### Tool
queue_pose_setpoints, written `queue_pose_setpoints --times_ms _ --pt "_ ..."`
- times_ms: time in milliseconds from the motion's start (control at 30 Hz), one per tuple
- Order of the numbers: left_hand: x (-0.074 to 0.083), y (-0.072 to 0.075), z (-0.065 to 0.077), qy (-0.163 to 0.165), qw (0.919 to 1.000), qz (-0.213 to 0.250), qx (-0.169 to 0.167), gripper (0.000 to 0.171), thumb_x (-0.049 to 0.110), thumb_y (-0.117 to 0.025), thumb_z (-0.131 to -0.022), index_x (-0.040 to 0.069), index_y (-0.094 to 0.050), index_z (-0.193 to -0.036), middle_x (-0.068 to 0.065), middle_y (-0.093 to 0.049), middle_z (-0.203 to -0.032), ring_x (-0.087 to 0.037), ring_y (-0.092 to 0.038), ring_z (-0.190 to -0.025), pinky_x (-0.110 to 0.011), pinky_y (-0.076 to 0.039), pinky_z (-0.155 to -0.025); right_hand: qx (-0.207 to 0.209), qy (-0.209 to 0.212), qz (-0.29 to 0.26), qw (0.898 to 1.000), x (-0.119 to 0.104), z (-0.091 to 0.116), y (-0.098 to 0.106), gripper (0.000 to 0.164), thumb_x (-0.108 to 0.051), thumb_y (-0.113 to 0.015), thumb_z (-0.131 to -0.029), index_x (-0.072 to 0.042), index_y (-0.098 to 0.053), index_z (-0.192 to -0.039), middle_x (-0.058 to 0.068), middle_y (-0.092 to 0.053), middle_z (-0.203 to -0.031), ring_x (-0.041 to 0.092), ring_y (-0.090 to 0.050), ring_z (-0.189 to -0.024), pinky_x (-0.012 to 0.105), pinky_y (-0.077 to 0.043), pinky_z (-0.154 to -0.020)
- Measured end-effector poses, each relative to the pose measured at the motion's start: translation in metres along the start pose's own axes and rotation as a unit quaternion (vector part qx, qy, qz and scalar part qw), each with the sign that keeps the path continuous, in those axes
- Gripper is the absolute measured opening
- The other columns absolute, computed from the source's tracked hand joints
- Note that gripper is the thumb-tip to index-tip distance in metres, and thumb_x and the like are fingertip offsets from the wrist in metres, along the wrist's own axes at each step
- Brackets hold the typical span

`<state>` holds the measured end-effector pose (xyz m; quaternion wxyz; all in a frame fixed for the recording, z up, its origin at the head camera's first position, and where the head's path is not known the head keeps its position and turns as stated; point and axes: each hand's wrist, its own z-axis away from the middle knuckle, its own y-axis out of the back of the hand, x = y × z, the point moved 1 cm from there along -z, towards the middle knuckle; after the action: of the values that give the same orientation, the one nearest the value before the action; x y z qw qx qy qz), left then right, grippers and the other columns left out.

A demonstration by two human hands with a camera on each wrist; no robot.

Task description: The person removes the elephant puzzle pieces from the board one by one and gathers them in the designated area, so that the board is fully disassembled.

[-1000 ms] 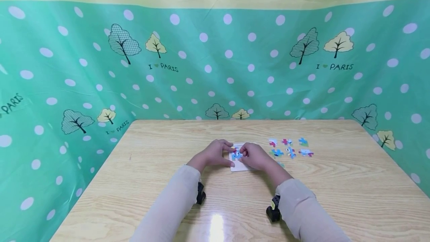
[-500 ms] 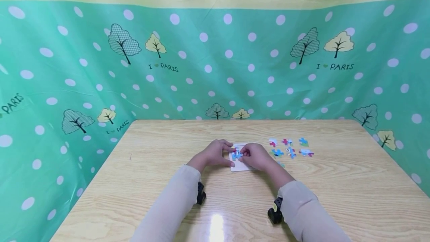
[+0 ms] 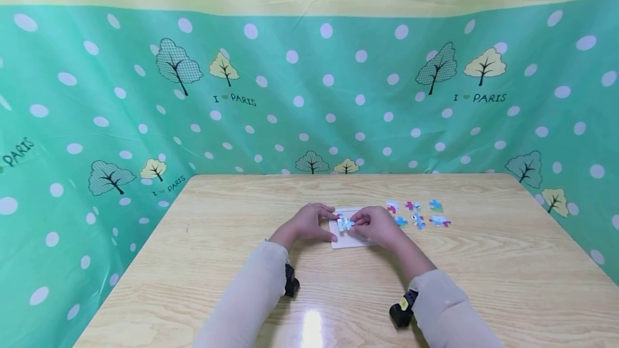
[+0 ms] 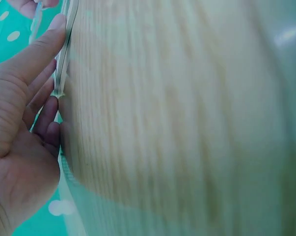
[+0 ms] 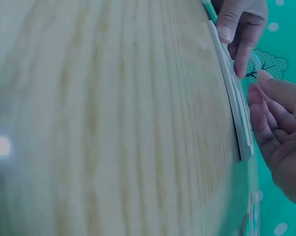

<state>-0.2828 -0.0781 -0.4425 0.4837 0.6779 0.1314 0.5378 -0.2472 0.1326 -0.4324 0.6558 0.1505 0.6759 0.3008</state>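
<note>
A flat white jigsaw tray (image 3: 350,243) lies on the table between the hands. My left hand (image 3: 307,223) holds its left side, thumb at the near corner and index finger reaching over the far part; in the left wrist view the thumb (image 4: 49,32) lies along the near edge. My right hand (image 3: 382,225) pinches a blue and white jigsaw piece (image 3: 345,224) between thumb and fingertips, tilted over the tray. From the right wrist view the piece (image 5: 256,60) shows edge-on, raised above the tray (image 5: 229,88). The fingers partly cover the tray.
Several loose jigsaw pieces (image 3: 418,222) lie in rows on the wooden table (image 3: 232,219), right of the tray and close to the right hand. Behind the table hangs a green dotted cloth (image 3: 271,122). A black wrist camera (image 3: 402,310) sits under the right sleeve.
My right hand has drawn slightly right and nearer, lifting and tilting the blue piece off the tray. The left hand stays at the tray's left side. The head view has tilted up slightly.
</note>
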Motion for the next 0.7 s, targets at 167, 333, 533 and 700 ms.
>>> queue_pose_setpoints --times_ms 167,333,533,700 --pt "0.001 0.000 0.001 -0.003 1.0000 0.000 0.004 0.059 0.034 -0.088 -0.070 0.015 -0.069 -0.122 0.000 -0.055 -0.139 -0.023 -0.042 -0.135 -0.039 -0.026 -0.115 0.010 0.002 -0.042 0.999 0.004 0.006 0.005 0.013 -0.002 -0.071 -0.087 -0.005 -0.072 -0.099 0.003 -0.066 -0.087 0.017 -0.060 -0.081 0.028 -0.055 -0.071" --pt "0.000 0.000 0.002 0.001 1.0000 0.003 0.002 0.059 0.035 -0.088 -0.070 0.016 -0.069 -0.122 0.001 -0.055 -0.140 -0.023 -0.041 -0.135 -0.039 -0.026 -0.115 0.014 0.001 -0.079 0.997 0.010 0.008 0.008 0.015 -0.003 -0.072 -0.087 -0.004 -0.072 -0.102 0.004 -0.067 -0.087 0.016 -0.062 -0.080 0.028 -0.055 -0.070" --pt "-0.001 -0.001 0.001 0.013 0.9999 0.009 -0.001 0.057 0.035 -0.088 -0.071 0.018 -0.069 -0.122 0.002 -0.054 -0.141 -0.022 -0.040 -0.136 -0.038 -0.026 -0.115 0.022 -0.025 -0.118 0.992 0.013 0.012 0.013 0.020 -0.009 -0.076 -0.085 -0.006 -0.071 -0.104 0.005 -0.068 -0.088 0.018 -0.063 -0.080 0.031 -0.055 -0.071" --pt "-0.001 -0.001 0.001 0.008 0.9999 0.007 0.000 0.057 0.035 -0.088 -0.071 0.017 -0.070 -0.121 0.001 -0.054 -0.140 -0.022 -0.041 -0.136 -0.039 -0.027 -0.114 0.032 -0.039 -0.136 0.989 0.013 0.017 0.018 0.022 -0.011 -0.077 -0.083 -0.008 -0.071 -0.104 0.006 -0.067 -0.091 0.020 -0.062 -0.083 0.032 -0.054 -0.071"
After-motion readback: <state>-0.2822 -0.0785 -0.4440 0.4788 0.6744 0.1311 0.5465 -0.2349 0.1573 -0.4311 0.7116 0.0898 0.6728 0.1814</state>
